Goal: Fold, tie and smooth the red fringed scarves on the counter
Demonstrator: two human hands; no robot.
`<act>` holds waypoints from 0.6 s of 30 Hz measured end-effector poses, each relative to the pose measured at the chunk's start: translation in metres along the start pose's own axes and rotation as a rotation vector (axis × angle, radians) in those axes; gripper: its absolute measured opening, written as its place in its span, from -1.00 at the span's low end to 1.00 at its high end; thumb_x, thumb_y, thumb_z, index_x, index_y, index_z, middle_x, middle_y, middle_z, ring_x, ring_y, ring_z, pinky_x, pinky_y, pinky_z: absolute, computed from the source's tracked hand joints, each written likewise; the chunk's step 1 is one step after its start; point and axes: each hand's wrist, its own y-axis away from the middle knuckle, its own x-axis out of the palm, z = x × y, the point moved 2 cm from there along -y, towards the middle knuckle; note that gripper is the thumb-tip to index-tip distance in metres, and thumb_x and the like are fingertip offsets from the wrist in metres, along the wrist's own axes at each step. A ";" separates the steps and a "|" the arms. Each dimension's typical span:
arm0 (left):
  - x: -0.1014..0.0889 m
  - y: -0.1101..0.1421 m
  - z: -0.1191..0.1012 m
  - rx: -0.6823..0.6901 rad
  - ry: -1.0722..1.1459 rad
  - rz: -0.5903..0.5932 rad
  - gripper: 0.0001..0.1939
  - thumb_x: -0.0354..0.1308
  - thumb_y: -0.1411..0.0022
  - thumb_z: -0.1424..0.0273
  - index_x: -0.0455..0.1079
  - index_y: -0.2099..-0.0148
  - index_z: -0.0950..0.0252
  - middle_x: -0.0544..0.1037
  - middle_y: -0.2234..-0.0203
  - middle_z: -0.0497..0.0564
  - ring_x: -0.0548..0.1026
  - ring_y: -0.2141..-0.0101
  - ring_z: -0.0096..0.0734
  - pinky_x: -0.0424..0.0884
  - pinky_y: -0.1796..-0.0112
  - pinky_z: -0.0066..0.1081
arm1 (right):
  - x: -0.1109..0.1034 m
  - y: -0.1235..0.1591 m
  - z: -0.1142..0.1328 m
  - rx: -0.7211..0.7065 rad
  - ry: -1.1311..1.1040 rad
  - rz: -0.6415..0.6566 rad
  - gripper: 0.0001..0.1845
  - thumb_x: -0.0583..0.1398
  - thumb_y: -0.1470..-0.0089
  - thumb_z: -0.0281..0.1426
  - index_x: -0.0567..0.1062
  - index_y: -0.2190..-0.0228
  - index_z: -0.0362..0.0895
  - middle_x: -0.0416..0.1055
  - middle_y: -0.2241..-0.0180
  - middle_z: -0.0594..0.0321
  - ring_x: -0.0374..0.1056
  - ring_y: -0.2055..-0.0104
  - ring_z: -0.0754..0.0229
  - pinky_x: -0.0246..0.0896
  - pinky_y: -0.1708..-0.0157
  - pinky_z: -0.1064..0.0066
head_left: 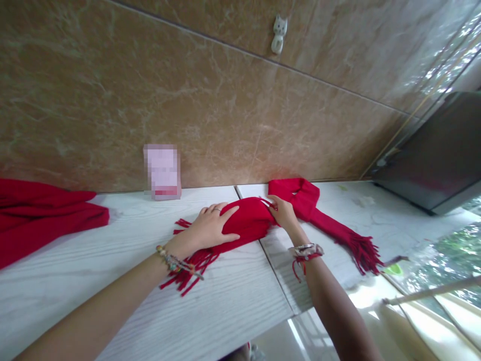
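Note:
A red fringed scarf (248, 220) lies folded on the white wood-grain tabletop, its fringe spread toward the left. My left hand (212, 225) rests on the scarf's left part with the thumb and fingers apart. At its right end, my right hand (283, 211) pinches the red cloth near the upper edge, fingers closed on it. Just beyond that hand, another red fringed length (330, 223) is looped and trails to the right; I cannot tell whether it joins the folded scarf.
More red cloth (45, 215) is heaped at the far left. A pinkish box (163, 173), blurred out, stands against the marbled wall (210, 100). A white cat-shaped hook (279, 34) is fixed above. A dark appliance (432, 150) stands at the right, by a window.

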 end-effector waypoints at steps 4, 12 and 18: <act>-0.005 0.019 0.014 -0.070 -0.095 0.040 -0.35 0.03 -0.11 0.10 0.04 -0.22 0.16 0.25 -0.05 0.23 0.28 0.01 -0.02 0.19 0.06 -0.14 | -0.006 -0.002 -0.002 -0.044 0.031 -0.148 -0.52 0.05 0.19 -0.68 0.45 0.19 -0.17 0.41 0.21 0.03 0.33 0.13 0.05 0.23 0.09 0.22; -0.034 0.051 0.060 -0.140 -0.097 0.204 -0.30 0.15 0.03 0.08 0.17 -0.16 0.18 0.21 -0.11 0.18 0.18 -0.08 0.05 0.12 -0.01 -0.09 | 0.000 0.025 0.066 -0.560 -0.278 0.375 -0.30 0.21 0.08 -0.39 0.14 -0.11 -0.09 0.23 -0.05 0.04 0.20 -0.05 0.09 0.14 0.00 0.22; -0.026 0.044 0.033 0.092 -0.070 -0.048 -0.47 -0.08 -0.22 0.10 0.17 -0.16 0.24 0.17 -0.16 0.11 0.12 -0.13 -0.18 0.05 -0.08 -0.19 | 0.015 0.029 0.074 -0.536 -0.239 0.374 -0.42 0.15 0.06 -0.55 0.24 -0.05 -0.16 0.32 0.02 0.01 0.28 0.02 0.10 0.20 0.06 0.24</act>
